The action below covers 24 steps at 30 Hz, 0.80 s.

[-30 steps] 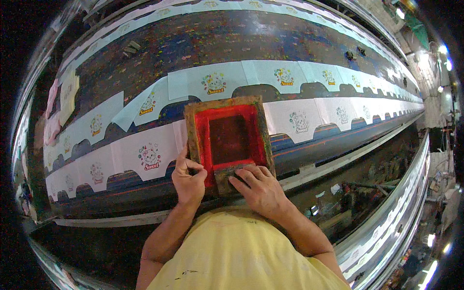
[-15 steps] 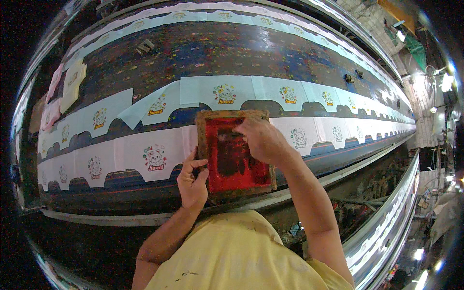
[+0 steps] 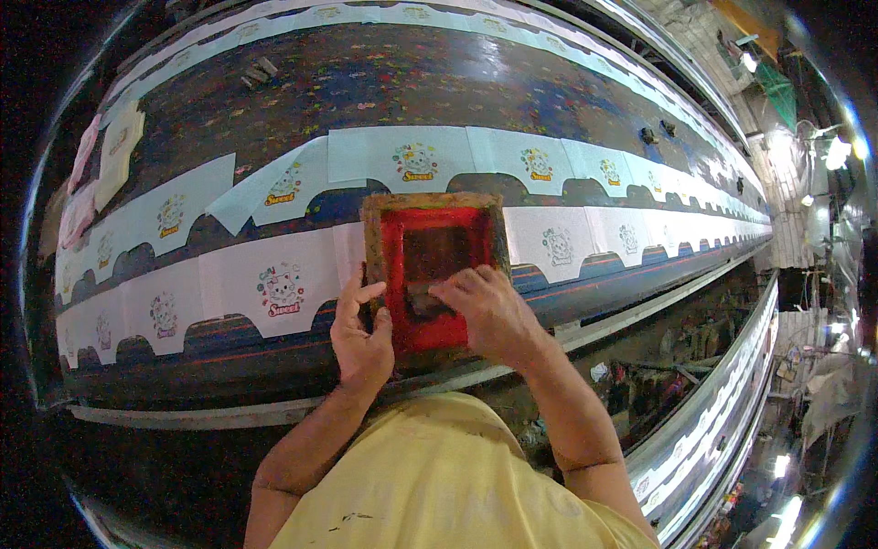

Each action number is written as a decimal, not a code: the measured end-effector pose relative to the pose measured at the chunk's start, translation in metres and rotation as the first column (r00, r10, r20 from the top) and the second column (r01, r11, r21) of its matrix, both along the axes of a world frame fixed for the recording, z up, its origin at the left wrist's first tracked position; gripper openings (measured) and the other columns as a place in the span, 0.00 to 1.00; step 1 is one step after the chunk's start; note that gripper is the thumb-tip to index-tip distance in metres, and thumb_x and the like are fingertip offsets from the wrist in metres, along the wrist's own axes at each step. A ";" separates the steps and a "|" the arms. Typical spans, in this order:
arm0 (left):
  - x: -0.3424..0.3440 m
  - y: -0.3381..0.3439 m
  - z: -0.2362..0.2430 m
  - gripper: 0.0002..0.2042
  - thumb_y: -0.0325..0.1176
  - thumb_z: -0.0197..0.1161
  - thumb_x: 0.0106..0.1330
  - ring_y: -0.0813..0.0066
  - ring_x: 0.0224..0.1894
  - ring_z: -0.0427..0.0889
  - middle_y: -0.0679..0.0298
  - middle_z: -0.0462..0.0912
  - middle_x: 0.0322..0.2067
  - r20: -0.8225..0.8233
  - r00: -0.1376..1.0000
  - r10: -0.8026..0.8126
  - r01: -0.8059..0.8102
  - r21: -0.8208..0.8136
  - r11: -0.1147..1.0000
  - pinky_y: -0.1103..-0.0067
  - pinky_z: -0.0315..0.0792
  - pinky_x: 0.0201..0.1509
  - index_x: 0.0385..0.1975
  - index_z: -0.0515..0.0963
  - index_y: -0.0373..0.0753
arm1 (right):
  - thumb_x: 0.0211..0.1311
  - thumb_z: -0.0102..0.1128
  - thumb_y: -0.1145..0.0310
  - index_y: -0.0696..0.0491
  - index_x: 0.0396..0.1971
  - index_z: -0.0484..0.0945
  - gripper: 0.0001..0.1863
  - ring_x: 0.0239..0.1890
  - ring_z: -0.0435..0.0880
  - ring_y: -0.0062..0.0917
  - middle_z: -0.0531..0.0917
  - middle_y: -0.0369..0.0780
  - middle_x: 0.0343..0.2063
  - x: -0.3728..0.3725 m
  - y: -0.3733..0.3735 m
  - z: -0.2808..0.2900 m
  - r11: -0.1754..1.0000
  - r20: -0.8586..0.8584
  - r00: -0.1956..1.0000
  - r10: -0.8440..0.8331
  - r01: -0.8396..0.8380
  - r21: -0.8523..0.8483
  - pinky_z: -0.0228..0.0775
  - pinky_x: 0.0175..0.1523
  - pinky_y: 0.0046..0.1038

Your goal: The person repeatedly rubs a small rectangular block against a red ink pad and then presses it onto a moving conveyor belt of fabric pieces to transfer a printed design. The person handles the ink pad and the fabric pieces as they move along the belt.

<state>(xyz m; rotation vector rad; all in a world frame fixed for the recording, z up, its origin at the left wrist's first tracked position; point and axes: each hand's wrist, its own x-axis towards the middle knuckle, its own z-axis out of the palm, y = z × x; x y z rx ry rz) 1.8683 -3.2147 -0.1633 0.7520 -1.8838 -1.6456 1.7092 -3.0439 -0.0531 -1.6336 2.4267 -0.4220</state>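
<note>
Far left of the wooden frame, pale yellow cloth [image 3: 120,160] lies on the long dark counter [image 3: 366,87]. Nearer the frame's left side is a pale pink piece [image 3: 306,256] printed with a cartoon cat. The left hand [image 3: 361,334] touches the frame's left edge, thumb and forefinger slightly apart; whether it grips is unclear. Beyond the frame runs a row of printed light blue pieces [image 3: 380,149]. The red-lined wooden frame [image 3: 434,200] sits on the counter's near side. Inside it, the right hand [image 3: 489,311], fingers bunched, holds a dark tool [image 3: 423,303], partly hidden. Right of the frame, more pink pieces [image 3: 576,224] continue.
</note>
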 end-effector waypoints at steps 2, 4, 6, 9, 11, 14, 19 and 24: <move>-0.001 0.000 0.001 0.24 0.12 0.68 0.66 0.53 0.85 0.72 0.46 0.76 0.81 0.003 1.000 0.005 -0.005 -0.011 1.000 0.62 0.65 0.89 0.61 0.86 0.36 | 0.62 0.68 0.78 0.50 0.67 0.87 0.30 0.61 0.84 0.46 0.87 0.44 0.58 0.018 0.012 0.003 0.998 0.020 1.000 -0.006 0.005 0.069 0.78 0.69 0.49; 0.000 0.000 0.004 0.24 0.15 0.69 0.64 0.53 0.84 0.75 0.46 0.79 0.79 0.049 0.999 0.004 -0.002 -0.038 0.999 0.62 0.66 0.88 0.62 0.87 0.37 | 0.64 0.68 0.74 0.49 0.68 0.87 0.30 0.63 0.83 0.45 0.85 0.43 0.62 0.034 0.023 0.004 0.996 0.033 0.999 -0.006 0.003 0.091 0.77 0.70 0.50; 0.001 -0.001 0.006 0.25 0.18 0.71 0.62 0.52 0.82 0.77 0.47 0.81 0.77 0.142 0.990 -0.010 0.022 -0.081 0.996 0.61 0.67 0.88 0.62 0.87 0.38 | 0.64 0.68 0.73 0.48 0.69 0.86 0.30 0.63 0.83 0.45 0.85 0.43 0.63 0.045 0.031 0.002 0.998 0.041 0.999 -0.008 0.006 0.057 0.76 0.71 0.50; -0.001 -0.002 0.010 0.29 0.17 0.73 0.59 0.46 0.84 0.73 0.43 0.77 0.79 0.188 0.982 -0.031 0.076 -0.236 0.969 0.58 0.63 0.89 0.63 0.87 0.40 | 0.63 0.71 0.71 0.47 0.69 0.87 0.31 0.65 0.82 0.46 0.85 0.42 0.64 0.051 0.043 -0.005 1.000 0.065 0.998 -0.001 0.001 -0.003 0.76 0.72 0.51; -0.003 -0.002 0.013 0.26 0.16 0.71 0.56 0.45 0.84 0.73 0.40 0.77 0.79 0.197 0.980 -0.010 0.056 -0.234 0.971 0.59 0.63 0.89 0.58 0.90 0.39 | 0.63 0.75 0.70 0.47 0.69 0.87 0.31 0.68 0.81 0.46 0.85 0.43 0.65 0.051 0.056 -0.008 0.997 0.121 0.993 -0.006 0.017 -0.082 0.75 0.74 0.51; -0.009 -0.001 0.020 0.20 0.14 0.68 0.55 0.46 0.84 0.74 0.37 0.77 0.79 0.205 0.979 0.012 0.015 -0.131 0.991 0.60 0.63 0.89 0.47 0.91 0.36 | 0.64 0.80 0.69 0.49 0.69 0.87 0.31 0.74 0.79 0.48 0.85 0.44 0.67 0.042 0.087 -0.012 0.959 0.198 0.976 -0.092 0.140 -0.245 0.74 0.77 0.51; -0.034 0.038 0.028 0.16 0.12 0.66 0.55 0.48 0.85 0.73 0.38 0.74 0.82 0.034 0.999 0.031 -0.025 -0.161 0.987 0.62 0.64 0.88 0.41 0.88 0.36 | 0.71 0.81 0.65 0.50 0.69 0.87 0.28 0.75 0.79 0.50 0.85 0.48 0.69 0.016 0.149 -0.030 0.751 0.471 0.812 -0.344 0.539 -0.380 0.72 0.81 0.51; -0.099 0.115 0.020 0.16 0.10 0.66 0.56 0.49 0.85 0.72 0.37 0.72 0.83 -0.069 0.998 0.010 -0.021 -0.156 0.988 0.63 0.64 0.87 0.40 0.88 0.37 | 0.71 0.80 0.65 0.51 0.67 0.88 0.26 0.76 0.79 0.52 0.86 0.47 0.68 -0.032 0.226 -0.040 0.709 0.488 0.809 -0.327 0.552 -0.439 0.69 0.82 0.52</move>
